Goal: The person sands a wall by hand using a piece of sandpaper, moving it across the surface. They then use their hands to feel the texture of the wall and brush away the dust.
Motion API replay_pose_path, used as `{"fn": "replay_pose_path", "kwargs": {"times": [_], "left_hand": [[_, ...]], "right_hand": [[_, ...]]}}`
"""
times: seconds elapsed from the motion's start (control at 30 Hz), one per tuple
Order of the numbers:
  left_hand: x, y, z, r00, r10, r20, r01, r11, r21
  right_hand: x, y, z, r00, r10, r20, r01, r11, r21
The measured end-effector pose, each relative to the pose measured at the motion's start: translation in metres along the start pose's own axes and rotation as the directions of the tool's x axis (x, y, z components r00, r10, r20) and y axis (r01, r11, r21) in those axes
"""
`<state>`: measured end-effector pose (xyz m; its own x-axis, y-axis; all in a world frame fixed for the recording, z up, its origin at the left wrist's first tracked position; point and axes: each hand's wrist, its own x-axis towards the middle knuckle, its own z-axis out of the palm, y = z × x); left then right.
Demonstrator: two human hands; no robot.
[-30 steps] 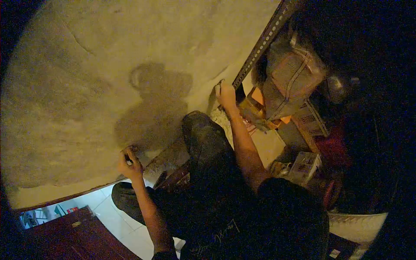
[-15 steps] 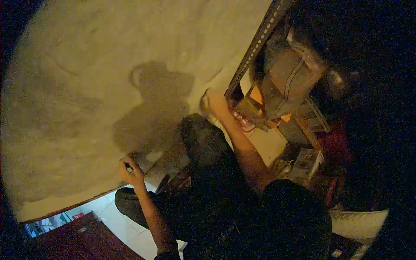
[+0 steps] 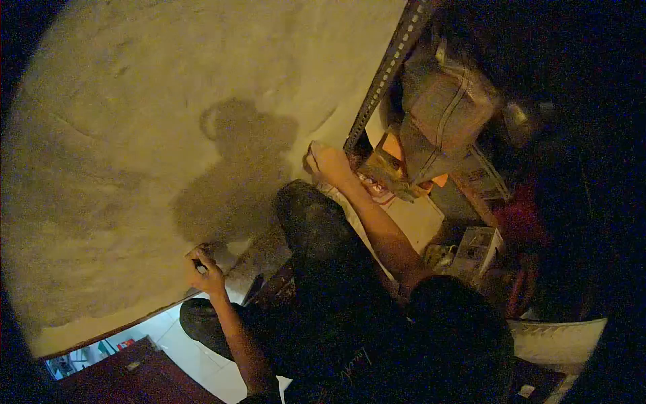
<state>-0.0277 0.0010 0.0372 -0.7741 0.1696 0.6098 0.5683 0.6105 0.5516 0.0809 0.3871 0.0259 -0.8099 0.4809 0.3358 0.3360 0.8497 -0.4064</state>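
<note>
Dim amber light, grainy, shadow on wall (image 3: 81, 175), dark rounded edges

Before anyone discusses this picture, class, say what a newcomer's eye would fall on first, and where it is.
Probably the big dark shadow mid-wall, with a loop at its upper left. Next, the two bare hands: the left below the shadow, the right beside it, near the foot of a slanting, perforated post. Bright floor glows at lower left.
</note>
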Motion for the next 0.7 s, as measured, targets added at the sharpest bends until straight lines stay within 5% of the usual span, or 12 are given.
{"fn": "replay_pose_path", "kwargs": {"times": [0.07, 0.17, 0.23, 0.27, 0.4, 0.47, 0.6, 0.7], "left_hand": [[0.0, -0.014, 0.005, 0.988, 0.144, -0.058, -0.139, 0.986, 0.09], [-0.013, -0.019, 0.002, 0.999, -0.042, 0.002, 0.042, 0.999, -0.026], [-0.004, -0.015, 0.001, 0.986, 0.163, -0.045, -0.166, 0.984, -0.059], [-0.003, -0.005, -0.006, 0.998, -0.005, 0.059, 0.01, 0.997, -0.077], [0.0, 0.006, -0.008, 0.995, -0.074, 0.068, 0.077, 0.997, -0.033], [0.009, 0.024, -0.016, 0.991, -0.092, 0.097, 0.107, 0.982, -0.156], [0.01, 0.016, -0.016, 0.999, 0.001, 0.043, 0.002, 0.996, -0.091], [0.01, 0.013, -0.015, 0.997, 0.036, 0.069, -0.029, 0.995, -0.096]], "right_hand": [[0.002, 0.001, -0.005, 0.999, -0.005, 0.035, 0.005, 1.0, -0.011], [0.003, 0.004, -0.002, 0.975, 0.22, -0.02, -0.22, 0.975, 0.013], [0.004, 0.0, -0.003, 0.979, 0.197, -0.048, -0.198, 0.98, -0.005], [0.003, -0.001, -0.004, 0.98, 0.182, -0.082, -0.185, 0.982, -0.028], [0.003, 0.003, 0.0, 0.986, 0.111, -0.127, -0.116, 0.992, -0.04], [0.004, 0.004, -0.001, 0.985, 0.131, -0.109, -0.138, 0.989, -0.056], [0.025, 0.05, -0.011, 0.944, 0.156, -0.29, -0.182, 0.981, -0.064], [0.028, 0.058, -0.015, 0.974, 0.108, -0.201, -0.143, 0.975, -0.168]]}}
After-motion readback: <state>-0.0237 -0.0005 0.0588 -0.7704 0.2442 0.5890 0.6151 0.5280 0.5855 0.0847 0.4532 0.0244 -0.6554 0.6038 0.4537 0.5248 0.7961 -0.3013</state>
